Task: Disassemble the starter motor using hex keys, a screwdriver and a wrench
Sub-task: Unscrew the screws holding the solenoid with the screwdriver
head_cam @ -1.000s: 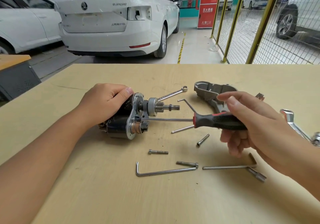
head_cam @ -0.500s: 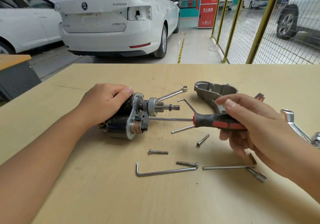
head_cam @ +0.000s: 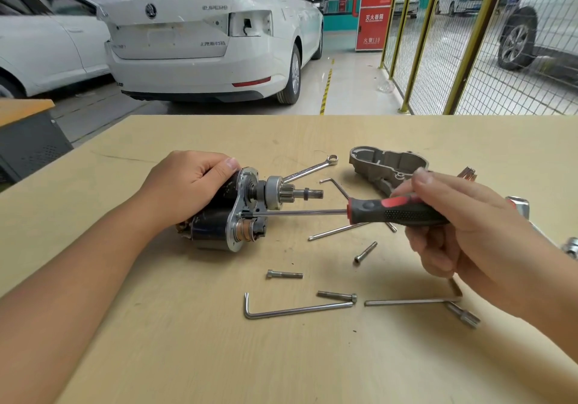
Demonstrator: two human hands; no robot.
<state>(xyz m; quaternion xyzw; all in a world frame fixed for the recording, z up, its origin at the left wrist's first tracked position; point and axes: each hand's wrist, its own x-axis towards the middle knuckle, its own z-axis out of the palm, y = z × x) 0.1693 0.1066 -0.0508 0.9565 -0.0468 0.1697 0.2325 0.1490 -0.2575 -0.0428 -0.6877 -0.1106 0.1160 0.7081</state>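
The wooden table (head_cam: 175, 356) carried the whole job, and the starter motor (head_cam: 225, 216) lay on its side left of centre, its long axis running left to right with the pinion shaft pointing right. The person's left hand (head_cam: 190, 185) gripped the dark body from above, fingers curled over it, pinning it to the table. The right hand (head_cam: 453, 225) was the farther of the two, well to the right of the motor, thumb and fingers wrapped round the black and red handle of the screwdriver (head_cam: 397, 211). Its shank ran almost level and nearly parallel to the motor's axis, so the tip met the silver end plate (head_cam: 239, 213) just below the pinion (head_cam: 286, 192), probably at a screw, though the head itself was too small to make out. Loose bolts and hex keys lay nearer the person; the removed grey housing (head_cam: 387, 166) sat beyond the right hand.
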